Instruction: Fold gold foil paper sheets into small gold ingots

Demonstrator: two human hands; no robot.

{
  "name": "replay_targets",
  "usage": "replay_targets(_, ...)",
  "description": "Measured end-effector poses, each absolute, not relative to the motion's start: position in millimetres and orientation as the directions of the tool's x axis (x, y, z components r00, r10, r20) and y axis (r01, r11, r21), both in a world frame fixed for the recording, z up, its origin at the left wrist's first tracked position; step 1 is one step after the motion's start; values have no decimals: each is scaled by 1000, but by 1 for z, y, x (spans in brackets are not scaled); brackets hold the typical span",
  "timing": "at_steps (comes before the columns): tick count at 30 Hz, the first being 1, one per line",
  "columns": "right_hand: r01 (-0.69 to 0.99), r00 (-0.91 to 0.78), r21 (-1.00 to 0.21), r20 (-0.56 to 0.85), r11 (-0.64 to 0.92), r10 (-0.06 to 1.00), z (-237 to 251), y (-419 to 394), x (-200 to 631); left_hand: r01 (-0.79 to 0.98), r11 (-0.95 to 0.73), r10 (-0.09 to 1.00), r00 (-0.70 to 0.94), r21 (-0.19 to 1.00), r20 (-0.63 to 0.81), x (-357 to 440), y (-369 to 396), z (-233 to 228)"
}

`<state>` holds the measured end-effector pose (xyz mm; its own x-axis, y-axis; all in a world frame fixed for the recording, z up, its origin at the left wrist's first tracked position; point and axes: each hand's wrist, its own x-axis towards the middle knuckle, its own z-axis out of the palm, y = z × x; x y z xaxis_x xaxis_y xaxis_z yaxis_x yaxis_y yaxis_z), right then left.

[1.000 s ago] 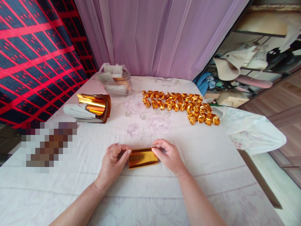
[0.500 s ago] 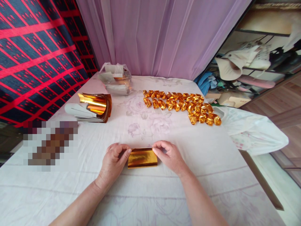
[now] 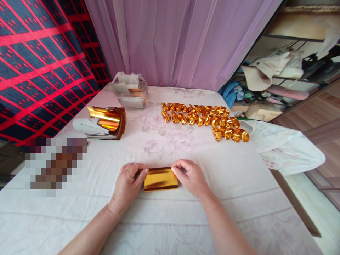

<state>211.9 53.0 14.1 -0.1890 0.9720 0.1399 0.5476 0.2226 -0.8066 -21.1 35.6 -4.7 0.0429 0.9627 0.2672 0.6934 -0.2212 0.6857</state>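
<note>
Between my two hands is a sheet of shiny gold foil paper (image 3: 160, 180), curled over along its far edge, just above or on the tablecloth. My left hand (image 3: 130, 179) pinches its far left corner between thumb and fingers. At the far right corner, my right hand (image 3: 190, 175) grips it in the same way. Beyond the hands, several folded gold foil pieces (image 3: 199, 118) lie in rows to the right. A curved stack of gold foil sheets (image 3: 110, 122) with pale backs rests at the left.
A clear plastic bag (image 3: 130, 94) of more sheets stands at the back left. A pixelated patch (image 3: 58, 164) hides something on the left. White cloth (image 3: 289, 147) hangs past the table's right edge, near a crowded shelf (image 3: 278, 71). A purple curtain (image 3: 164, 42) closes the back.
The foil sheet's front face has tilted or flattened slightly, showing a little more of its surface. Both hands keep their pinch almost in place, and the view has shifted very slightly.
</note>
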Motion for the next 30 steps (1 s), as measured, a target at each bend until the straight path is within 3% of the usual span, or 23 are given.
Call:
replay_targets(9, 663, -183, -711, 150, 235, 972, 10, 53, 210, 741, -227, 958, 52, 632, 283, -20, 37, -8)
replay_targets(18, 841, -157, -469, 264, 269, 952, -1, 49, 203, 787, -244, 960, 114, 566, 255, -16, 37, -7)
replay_targets(30, 877, -141, -417, 255, 240, 957, 0, 49, 202, 829, -336, 935, 235, 447, 267, -14, 39, -2)
